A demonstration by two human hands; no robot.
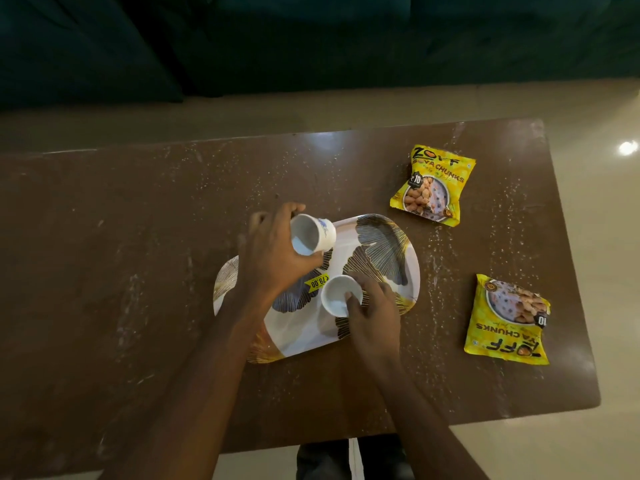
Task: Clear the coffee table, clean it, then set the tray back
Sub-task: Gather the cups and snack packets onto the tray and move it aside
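A leaf-patterned tray lies in the middle of the brown coffee table. My left hand grips a white paper cup, tilted on its side above the tray's far left part. My right hand pinches the rim of a second white cup that stands upright on the tray. Two yellow soya-chunk packets lie on the table: one beyond the tray to the right, the other near the right edge. White crumbs or dust speckle the tabletop.
A dark green sofa runs along the far side of the table. Pale tiled floor shows to the right and in front. The table's left half holds only specks and smears.
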